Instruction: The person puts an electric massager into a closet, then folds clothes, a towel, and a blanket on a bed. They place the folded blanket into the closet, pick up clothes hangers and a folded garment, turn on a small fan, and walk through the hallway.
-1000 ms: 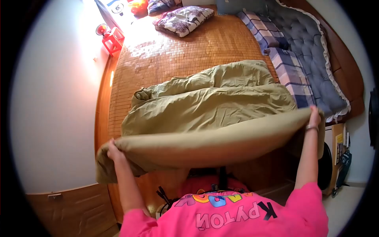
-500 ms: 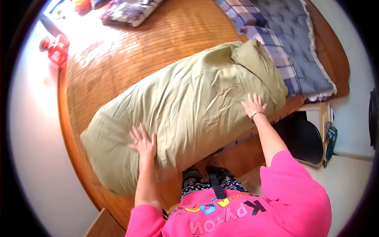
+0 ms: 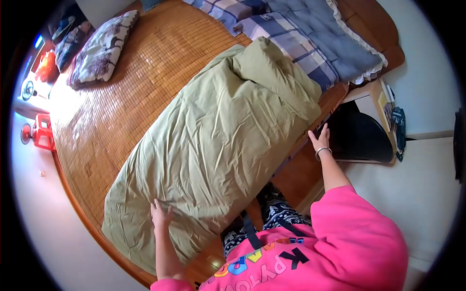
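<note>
A green quilt (image 3: 208, 140), folded into a long thick bundle, lies wrinkled across the near side of the bed. Its far right end is turned over into a smaller fold. My left hand (image 3: 161, 215) rests on the quilt near its left end, fingers apart on the cloth. At the quilt's right edge, my right hand (image 3: 320, 138) is held open with fingers spread, a bracelet on the wrist. Nothing is gripped in it.
A woven bamboo mat (image 3: 150, 77) covers the bed. Plaid bedding (image 3: 286, 39) and a grey tufted pad (image 3: 315, 29) lie at the far right. A patterned folded blanket (image 3: 104, 48) sits far left, above a red stool (image 3: 43, 132). A black rounded object (image 3: 364, 133) stands beside the bed.
My left hand has moved toward the quilt's left end. My right hand has left the quilt's top and is now beside its edge. The view has turned, showing more at the left.
</note>
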A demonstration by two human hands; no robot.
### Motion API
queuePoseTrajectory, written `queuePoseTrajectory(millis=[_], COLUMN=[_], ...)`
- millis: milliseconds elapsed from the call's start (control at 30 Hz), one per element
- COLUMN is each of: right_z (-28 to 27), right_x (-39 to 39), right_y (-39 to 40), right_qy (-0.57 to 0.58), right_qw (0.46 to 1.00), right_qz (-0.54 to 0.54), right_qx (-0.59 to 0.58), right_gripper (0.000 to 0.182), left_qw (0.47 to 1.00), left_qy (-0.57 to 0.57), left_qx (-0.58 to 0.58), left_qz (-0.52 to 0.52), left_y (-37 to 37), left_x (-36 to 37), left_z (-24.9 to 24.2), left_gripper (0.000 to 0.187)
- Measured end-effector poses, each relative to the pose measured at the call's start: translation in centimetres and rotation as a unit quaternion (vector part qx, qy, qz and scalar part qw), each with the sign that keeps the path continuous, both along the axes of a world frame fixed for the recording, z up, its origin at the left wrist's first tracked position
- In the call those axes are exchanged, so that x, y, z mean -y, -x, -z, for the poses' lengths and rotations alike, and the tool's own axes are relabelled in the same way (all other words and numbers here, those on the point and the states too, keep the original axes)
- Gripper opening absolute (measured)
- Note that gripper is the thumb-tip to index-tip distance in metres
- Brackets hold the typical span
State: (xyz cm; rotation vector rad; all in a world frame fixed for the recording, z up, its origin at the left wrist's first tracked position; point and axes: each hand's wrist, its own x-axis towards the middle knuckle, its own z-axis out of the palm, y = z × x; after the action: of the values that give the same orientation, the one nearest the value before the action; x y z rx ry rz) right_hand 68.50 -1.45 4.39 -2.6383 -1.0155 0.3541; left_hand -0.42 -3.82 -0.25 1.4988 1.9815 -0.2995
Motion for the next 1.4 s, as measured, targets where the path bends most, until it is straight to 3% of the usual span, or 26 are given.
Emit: queuePoseTrajectory(millis=[67,133,167,233,267,300,333,367,433,467,500,567,633,667,733,800,833,933,1000,1033,1067,1100,1200,1267,1300,1400], right_z=[2.0,6.0,6.7,7.5,6.3,3.9,-0.4,-6.5,-16.0,-17.9,-17.6,-7.7,2.2,2.4,3.3,0.5,0.0,0.5,0.6,1.0,1.5,1.9,3.4,4.2,0.5,-7.4], right_x=[-4.1,-8.0,-10.3,-16.0,-19.2,-22.5,-25.4,-27.4,-28.8,-28.9,-29.2,-29.2,-28.2,-28.9,-30.0,-33.4,-35.4,-41.7,-43.8,-44.5,-44.9,-45.2,-44.4,-45.4,-44.7,-46.0], right_y=[-0.6,-2.4,-3.7,-6.6,-7.1,-9.3,-9.9,-9.2,-9.0,-10.2,-13.5,-21.5,-24.8,-24.2,-21.8,-16.6,-14.6,-11.7,-10.1,-10.0,-10.1,-10.3,-11.8,-13.8,-11.7,-10.4], right_qy=[-0.023,-0.141,-0.145,-0.056,-0.204,-0.372,-0.335,-0.384,-0.361,-0.374,-0.298,-0.071,0.094,0.088,-0.139,-0.268,-0.274,-0.230,-0.048,-0.042,0.068,0.179,0.147,0.082,0.051,-0.200], right_qw=[0.998,0.966,0.966,0.992,0.973,0.927,0.939,0.904,0.886,0.857,0.885,0.971,0.963,0.963,0.972,0.930,0.910,0.904,0.924,0.921,0.919,0.905,0.881,0.822,0.791,0.668], right_qz=[-0.029,-0.067,-0.075,0.117,0.104,-0.051,-0.075,-0.183,-0.284,-0.329,-0.334,-0.217,-0.180,-0.187,-0.150,-0.241,-0.265,-0.325,-0.286,-0.298,-0.261,-0.220,-0.247,-0.391,-0.404,-0.683], right_qx=[0.040,0.208,0.199,0.000,0.013,-0.005,-0.007,-0.033,-0.067,-0.133,-0.128,0.075,0.175,0.172,0.113,-0.076,-0.164,-0.157,-0.250,-0.249,-0.286,-0.316,-0.375,-0.406,-0.455,-0.219], right_gripper=[0.104,0.092,0.092,0.069,0.049,0.042,0.040,0.041,0.038,0.036,0.034,0.035,0.037,0.037,0.041,0.049,0.064,0.077,0.082,0.082,0.079,0.076,0.065,0.049,0.039,0.027], left_qw=[0.987,0.984,0.986,0.988,0.988,0.982,0.984,0.986,0.986,0.991,0.987,0.988,0.982,0.971,0.974,0.981,0.980,0.974,0.958,0.947,0.935,0.916,0.945,0.957,0.951,0.955], left_qy=[-0.149,-0.149,-0.110,-0.074,-0.026,0.025,0.038,0.046,0.050,-0.002,-0.014,0.021,0.070,0.131,0.125,0.091,0.091,0.046,-0.192,-0.224,-0.327,-0.374,-0.271,-0.185,-0.173,-0.180], left_qx=[0.055,0.094,0.118,0.124,0.112,0.100,0.072,0.054,0.036,0.044,0.052,-0.015,-0.019,-0.032,-0.008,0.042,0.039,0.084,0.080,0.000,-0.075,-0.113,-0.127,-0.099,-0.083,-0.095], left_qz=[-0.013,-0.001,-0.032,-0.049,-0.104,-0.156,-0.160,-0.148,-0.153,-0.123,-0.152,-0.150,-0.177,-0.197,-0.187,-0.164,-0.172,-0.203,-0.197,-0.231,-0.116,-0.085,-0.136,-0.199,-0.242,-0.217], left_y=[-6.7,-12.6,-15.6,-20.1,-22.1,-23.9,-24.5,-25.0,-24.9,-24.5,-25.8,-27.8,-29.5,-29.5,-28.0,-26.9,-26.8,-25.5,-24.7,-24.8,-23.7,-23.3,-20.7,-19.5,-19.9,-22.8], left_x=[-0.4,-0.5,-0.3,0.8,0.4,0.2,0.5,0.1,-0.9,-1.1,-2.2,-4.0,-6.3,-7.1,-6.8,-6.1,-6.0,-5.7,-7.1,-10.0,-12.2,-15.4,-23.0,-24.7,-24.4,-20.1], left_z=[-3.3,-4.4,-4.2,-1.5,-1.2,-1.1,0.3,0.8,3.6,5.5,5.3,5.4,3.9,3.3,3.2,2.7,2.6,2.3,2.0,0.6,0.3,-0.8,-1.4,1.4,2.9,1.8], left_gripper=[0.111,0.120,0.127,0.135,0.135,0.135,0.136,0.135,0.134,0.134,0.136,0.139,0.140,0.142,0.142,0.140,0.140,0.136,0.083,0.071,0.069,0.072,0.094,0.092,0.092,0.089])
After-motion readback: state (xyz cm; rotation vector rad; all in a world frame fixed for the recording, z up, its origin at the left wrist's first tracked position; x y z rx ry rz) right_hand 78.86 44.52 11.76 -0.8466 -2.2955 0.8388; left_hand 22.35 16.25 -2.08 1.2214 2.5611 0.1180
